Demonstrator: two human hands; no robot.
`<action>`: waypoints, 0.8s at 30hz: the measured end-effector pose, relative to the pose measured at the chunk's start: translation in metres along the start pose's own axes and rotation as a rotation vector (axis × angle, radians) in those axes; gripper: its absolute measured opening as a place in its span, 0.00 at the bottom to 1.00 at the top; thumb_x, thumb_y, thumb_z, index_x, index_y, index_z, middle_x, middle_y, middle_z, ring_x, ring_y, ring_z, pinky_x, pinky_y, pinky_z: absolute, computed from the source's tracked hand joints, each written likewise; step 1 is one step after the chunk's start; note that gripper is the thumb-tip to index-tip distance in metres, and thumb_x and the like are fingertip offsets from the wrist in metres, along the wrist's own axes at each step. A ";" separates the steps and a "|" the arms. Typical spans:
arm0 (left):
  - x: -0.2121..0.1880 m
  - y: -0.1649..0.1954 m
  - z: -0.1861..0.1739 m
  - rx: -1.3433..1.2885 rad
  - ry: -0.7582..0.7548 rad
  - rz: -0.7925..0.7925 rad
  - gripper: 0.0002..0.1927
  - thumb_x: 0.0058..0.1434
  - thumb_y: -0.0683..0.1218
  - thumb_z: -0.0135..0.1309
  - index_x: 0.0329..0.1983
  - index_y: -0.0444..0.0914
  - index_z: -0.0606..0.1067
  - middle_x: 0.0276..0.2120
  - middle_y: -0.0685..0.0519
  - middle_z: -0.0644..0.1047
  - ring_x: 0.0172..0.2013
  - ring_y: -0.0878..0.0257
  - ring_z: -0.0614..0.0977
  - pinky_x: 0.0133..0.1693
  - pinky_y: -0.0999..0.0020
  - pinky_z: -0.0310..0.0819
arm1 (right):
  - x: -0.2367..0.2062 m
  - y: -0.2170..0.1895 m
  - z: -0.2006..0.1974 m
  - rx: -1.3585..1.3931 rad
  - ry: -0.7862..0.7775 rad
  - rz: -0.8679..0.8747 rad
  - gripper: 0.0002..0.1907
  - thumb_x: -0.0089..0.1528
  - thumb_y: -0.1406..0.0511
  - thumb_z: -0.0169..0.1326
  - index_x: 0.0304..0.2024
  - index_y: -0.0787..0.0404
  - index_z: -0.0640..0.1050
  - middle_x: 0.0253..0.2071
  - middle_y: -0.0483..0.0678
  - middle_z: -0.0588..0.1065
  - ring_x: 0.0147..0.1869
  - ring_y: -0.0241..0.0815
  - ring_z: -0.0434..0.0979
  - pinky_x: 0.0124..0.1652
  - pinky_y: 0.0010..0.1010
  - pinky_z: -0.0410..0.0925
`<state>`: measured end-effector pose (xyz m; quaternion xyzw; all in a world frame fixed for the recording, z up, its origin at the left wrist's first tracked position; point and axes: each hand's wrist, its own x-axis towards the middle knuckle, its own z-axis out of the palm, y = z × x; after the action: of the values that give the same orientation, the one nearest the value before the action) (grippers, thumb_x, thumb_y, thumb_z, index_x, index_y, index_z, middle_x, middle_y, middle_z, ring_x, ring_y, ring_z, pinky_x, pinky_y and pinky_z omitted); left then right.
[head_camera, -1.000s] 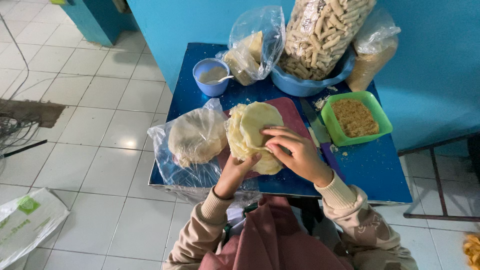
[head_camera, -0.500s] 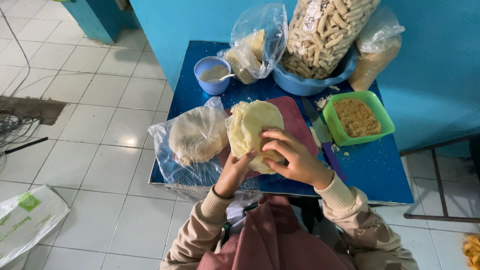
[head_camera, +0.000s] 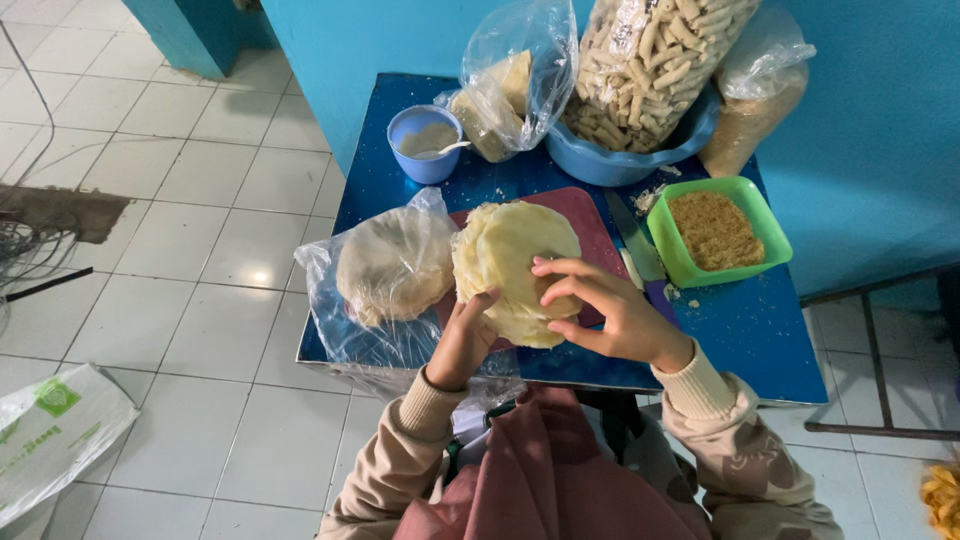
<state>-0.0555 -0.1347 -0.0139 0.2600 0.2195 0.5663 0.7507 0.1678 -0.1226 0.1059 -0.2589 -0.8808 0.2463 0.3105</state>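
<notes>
A stack of thin, pale round wrappers (head_camera: 512, 262) is held up over the dark red cutting board (head_camera: 585, 216) on the blue table (head_camera: 745, 330). My left hand (head_camera: 463, 342) supports the stack from below at its near edge. My right hand (head_camera: 607, 311) rests on top of the stack, its fingers pinching at the upper sheet. To the left lies a clear plastic bag (head_camera: 385, 272) with more round wrappers inside.
A green tray of brown crumbs (head_camera: 714, 230) and a knife (head_camera: 632, 236) lie to the right. At the back stand a blue cup with white paste (head_camera: 424, 142), a bagged yellow block (head_camera: 505, 95), and a blue bowl (head_camera: 620, 160) holding a bag of stick snacks. Tiled floor surrounds the table.
The stack has stayed over the board. My right hand's fingers have shifted slightly across the top sheet, and the left hand keeps its hold underneath.
</notes>
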 end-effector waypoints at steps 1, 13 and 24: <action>0.000 0.000 0.000 0.002 0.016 0.004 0.28 0.70 0.46 0.47 0.71 0.33 0.58 0.62 0.48 0.70 0.62 0.55 0.74 0.58 0.57 0.72 | 0.000 0.000 0.002 -0.016 0.015 0.018 0.11 0.59 0.68 0.63 0.43 0.59 0.77 0.64 0.47 0.72 0.68 0.47 0.74 0.54 0.32 0.74; 0.001 0.002 0.007 0.376 -0.110 0.094 0.32 0.66 0.37 0.57 0.72 0.30 0.61 0.61 0.44 0.73 0.60 0.58 0.75 0.59 0.62 0.71 | 0.005 -0.002 0.018 0.083 0.187 0.132 0.04 0.66 0.69 0.57 0.42 0.63 0.78 0.54 0.46 0.79 0.68 0.47 0.77 0.56 0.34 0.73; 0.000 -0.002 -0.004 -0.057 -0.086 0.027 0.34 0.63 0.35 0.51 0.73 0.37 0.57 0.63 0.48 0.70 0.62 0.55 0.73 0.59 0.57 0.71 | 0.012 -0.014 0.011 -0.047 0.065 -0.085 0.15 0.61 0.69 0.61 0.50 0.61 0.76 0.61 0.48 0.74 0.73 0.51 0.69 0.70 0.44 0.62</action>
<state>-0.0565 -0.1345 -0.0178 0.2654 0.1673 0.5710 0.7587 0.1479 -0.1287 0.1119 -0.2363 -0.8860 0.2038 0.3429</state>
